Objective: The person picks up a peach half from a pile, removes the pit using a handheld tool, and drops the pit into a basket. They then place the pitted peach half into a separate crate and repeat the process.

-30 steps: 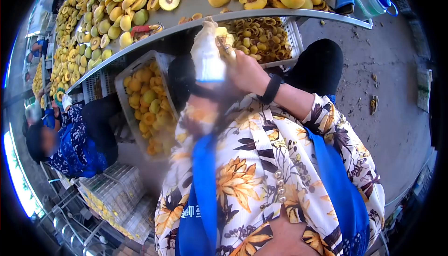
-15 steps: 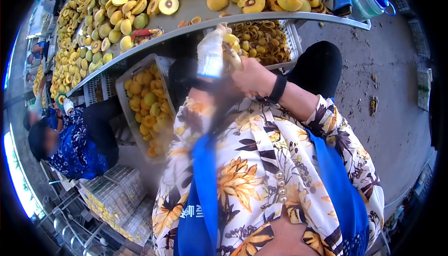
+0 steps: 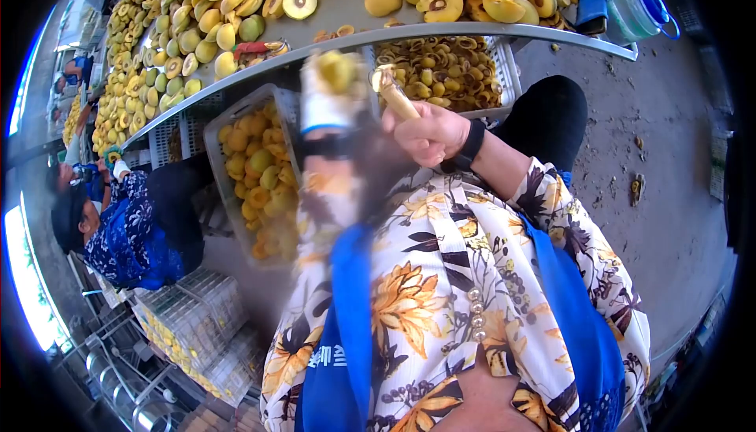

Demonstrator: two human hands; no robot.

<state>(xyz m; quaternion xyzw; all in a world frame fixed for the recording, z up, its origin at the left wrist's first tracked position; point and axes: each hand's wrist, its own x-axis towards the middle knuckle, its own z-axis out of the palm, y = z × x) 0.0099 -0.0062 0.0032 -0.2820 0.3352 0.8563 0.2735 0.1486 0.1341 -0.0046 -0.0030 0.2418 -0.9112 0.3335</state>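
My left hand (image 3: 324, 105), in a white glove, is raised over the gap between two crates. It is blurred by motion, with a yellow peach half (image 3: 340, 71) in its fingers. A short way to the right, my right hand (image 3: 431, 133) is bare and wrapped round the handle of a pitting tool (image 3: 400, 100). The tool points up and left; its pale tip is too small to make out clearly. Tool and peach half are apart. Beyond both hands, a white crate (image 3: 504, 70) holds many brownish peach scraps (image 3: 441, 70).
A metal-edged table (image 3: 331, 14) heaped with halved peaches (image 3: 181, 30) runs across the far side. On it are a red-handled tool (image 3: 260, 48) and, at the right, a water jug (image 3: 634, 14). A crate of peach halves (image 3: 260, 172) stands at left, near a co-worker (image 3: 134, 227).
My left hand has moved left with the peach half, away from the tool. My right hand stays nearly in place, the tool now in plain sight. The view has shifted slightly.
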